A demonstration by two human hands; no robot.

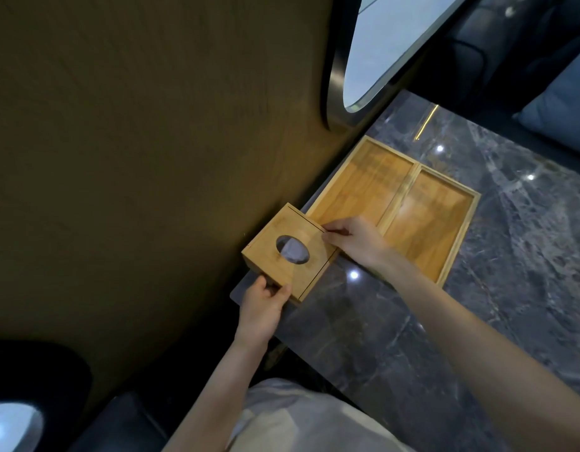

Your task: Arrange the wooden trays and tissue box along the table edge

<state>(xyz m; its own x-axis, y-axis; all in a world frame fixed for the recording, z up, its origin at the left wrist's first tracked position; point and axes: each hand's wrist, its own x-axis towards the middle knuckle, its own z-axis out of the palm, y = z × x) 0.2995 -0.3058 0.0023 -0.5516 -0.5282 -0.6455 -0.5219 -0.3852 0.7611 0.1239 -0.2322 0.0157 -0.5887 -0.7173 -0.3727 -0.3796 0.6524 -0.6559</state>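
A square wooden tissue box [275, 238] with an oval hole in its lid sits at the table's near left corner, against the wall. My left hand [262, 305] grips its near side. My right hand [355, 239] pinches its far right corner. Two shallow wooden trays lie side by side beyond the box: the left tray [363, 184] runs along the wall, and the right tray [438, 216] touches it. My right wrist crosses the right tray's near end.
The dark marble table [494, 272] extends right and toward me. A brown wall panel [151, 158] borders the table's left edge, with an oval window [380, 44] above. A blue cushion [562, 102] sits at the far right. My lap is below the table.
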